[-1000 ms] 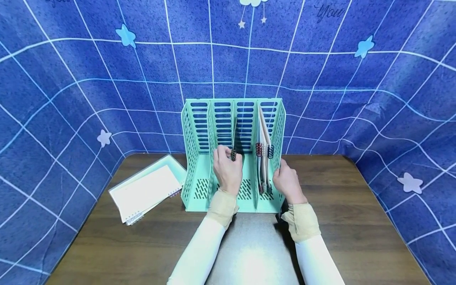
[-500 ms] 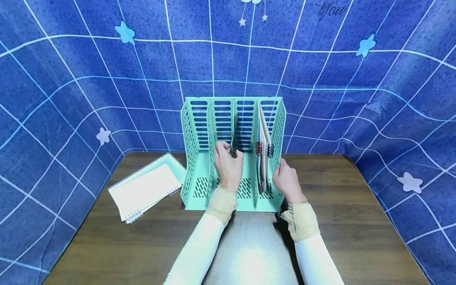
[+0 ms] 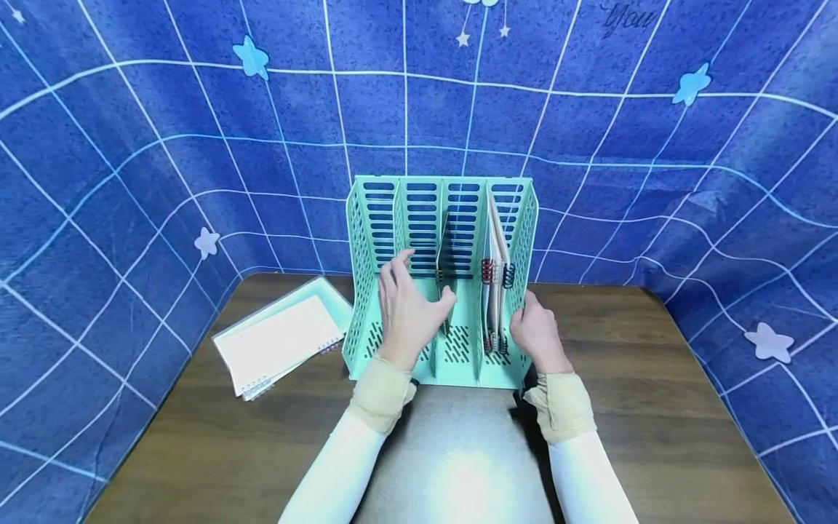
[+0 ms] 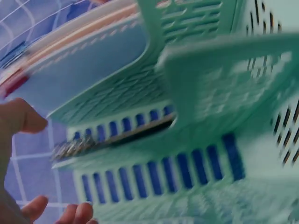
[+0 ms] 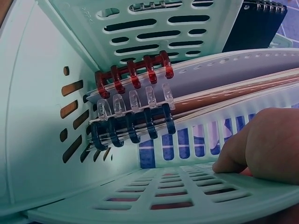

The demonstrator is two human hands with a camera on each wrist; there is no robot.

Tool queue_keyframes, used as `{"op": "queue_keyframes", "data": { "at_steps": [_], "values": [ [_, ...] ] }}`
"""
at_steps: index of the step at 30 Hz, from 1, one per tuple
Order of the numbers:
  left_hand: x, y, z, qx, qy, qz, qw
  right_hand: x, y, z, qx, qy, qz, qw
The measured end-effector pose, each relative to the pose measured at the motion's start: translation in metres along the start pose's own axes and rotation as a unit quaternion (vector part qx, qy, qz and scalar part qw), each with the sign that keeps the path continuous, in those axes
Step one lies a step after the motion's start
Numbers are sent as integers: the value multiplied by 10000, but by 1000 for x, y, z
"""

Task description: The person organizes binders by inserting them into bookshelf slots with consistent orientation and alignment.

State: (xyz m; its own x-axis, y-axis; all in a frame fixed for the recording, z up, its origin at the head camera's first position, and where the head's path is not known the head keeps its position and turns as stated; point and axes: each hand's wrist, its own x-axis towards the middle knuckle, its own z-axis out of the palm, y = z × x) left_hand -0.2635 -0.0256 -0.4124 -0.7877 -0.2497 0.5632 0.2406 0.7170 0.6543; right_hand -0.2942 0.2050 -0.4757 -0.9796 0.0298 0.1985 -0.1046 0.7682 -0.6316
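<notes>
A mint-green file organizer (image 3: 358, 240) with upright dividers stands on the table. In its third compartment from the left, a black spiral notebook (image 3: 447, 247) stands upright close to the divider; its coil (image 4: 74, 147) shows in the left wrist view. My left hand (image 3: 409, 313) hovers at the front, fingers and thumb spread, apart from that notebook and holding nothing. My right hand (image 3: 537, 331) grips the organizer's right side wall, thumb inside. Beside it, the rightmost compartment holds ring-bound notebooks with red rings (image 5: 135, 74), clear rings (image 5: 135, 100) and dark rings (image 5: 133, 126).
White spiral notebooks (image 3: 281, 342) lie stacked aslant on the wooden table (image 3: 216, 444), left of the organizer. A blue curtain (image 3: 294, 109) with a grid and stars hangs behind and at both sides. A grey mat (image 3: 458, 437) lies in front.
My left hand has let go of the black notebook, spread its fingers and drawn slightly left. The notebook stays in its compartment. My right hand keeps its grip on the side wall.
</notes>
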Motion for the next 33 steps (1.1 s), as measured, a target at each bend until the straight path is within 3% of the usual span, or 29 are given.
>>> {"op": "queue_keyframes", "data": {
  "at_steps": [9, 17, 22, 25, 28, 30, 33],
  "values": [
    [17, -21, -66, -344, 203, 92, 9992, -1, -1, -1, -6, -46, 18, 10000],
    [33, -66, -114, 118, 327, -153, 9993, 0, 1, -1, -17, -9, -24, 10000],
    [35, -101, -133, 263, 33, -587, 9979, 2, 1, 0, -10, -4, -91, 10000],
    [35, -122, -139, 386, -320, -944, 9943, 4, 1, 0, -28, 12, -85, 10000],
    [34, -143, -140, 716, -1064, -1083, 9858, 5, 1, -1, -29, 8, -64, 10000],
    [30, -158, -138, 1059, -1770, -975, 9736, 4, 2, 0, -35, 19, -50, 10000],
    [22, -176, -132, 1590, -2655, -727, 9481, 3, 3, 2, -39, 52, -62, 10000]
  ]
}}
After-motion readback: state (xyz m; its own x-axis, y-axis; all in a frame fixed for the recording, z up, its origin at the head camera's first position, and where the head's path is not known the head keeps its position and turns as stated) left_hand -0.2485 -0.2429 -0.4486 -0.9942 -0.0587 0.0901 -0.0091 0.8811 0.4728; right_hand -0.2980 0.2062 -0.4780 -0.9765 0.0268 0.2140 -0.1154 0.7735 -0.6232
